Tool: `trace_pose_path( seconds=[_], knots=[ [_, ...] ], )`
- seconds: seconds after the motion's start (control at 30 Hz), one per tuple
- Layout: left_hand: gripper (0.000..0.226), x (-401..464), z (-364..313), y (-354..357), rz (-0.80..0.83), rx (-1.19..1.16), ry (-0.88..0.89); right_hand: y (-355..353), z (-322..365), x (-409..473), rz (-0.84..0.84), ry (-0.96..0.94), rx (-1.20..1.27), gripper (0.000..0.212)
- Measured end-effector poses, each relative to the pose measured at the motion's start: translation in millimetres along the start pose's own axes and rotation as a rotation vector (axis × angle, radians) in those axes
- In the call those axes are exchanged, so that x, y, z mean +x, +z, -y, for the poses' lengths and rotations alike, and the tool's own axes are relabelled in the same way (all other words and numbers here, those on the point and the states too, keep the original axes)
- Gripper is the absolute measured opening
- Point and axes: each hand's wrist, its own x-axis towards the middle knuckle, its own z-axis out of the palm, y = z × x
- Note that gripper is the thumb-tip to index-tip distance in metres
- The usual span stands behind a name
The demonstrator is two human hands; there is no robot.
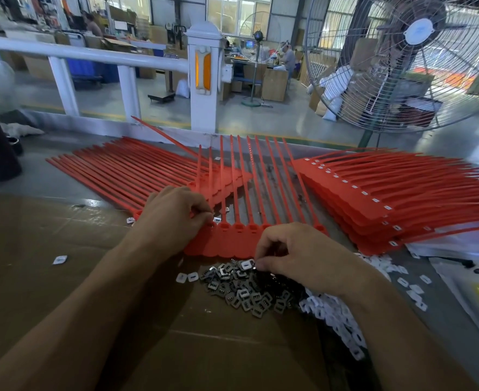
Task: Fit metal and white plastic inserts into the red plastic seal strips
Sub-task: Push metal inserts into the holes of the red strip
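Red seal strips [241, 235] lie in a row across the table [275, 176], where the left hand [176, 218] pinches one head while the right hand [294, 255] closes on an insert over the metal inserts [244, 292], apparently mid-pick, needing careful seating next.

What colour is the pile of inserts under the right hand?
Dark grey metal inserts, seen in the head view.

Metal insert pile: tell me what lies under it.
The metal insert pile rests on brown cardboard. Its right edge runs under the right hand, so what lies there is hidden.
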Motion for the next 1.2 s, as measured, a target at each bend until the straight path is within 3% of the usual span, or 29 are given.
trace_pose_path(
  seconds=[0.27, 0.4, 1.2],
  knots=[
    [0.006, -2, -3, -1, 0.024, -0.035, 0.052, 7, 3, 7, -0.21, -0.025, 0.227, 0.01],
    [0.008, 1, 3, -4, 0.068, 0.027, -0.006, 11, 5, 13, -0.314, 0.045, 0.31, 0.01],
    [0.028, 4, 9, -1, 0.259, 0.004, -0.033, 36, 40, 70, -0.284, 0.171, 0.112, 0.009]
  ],
)
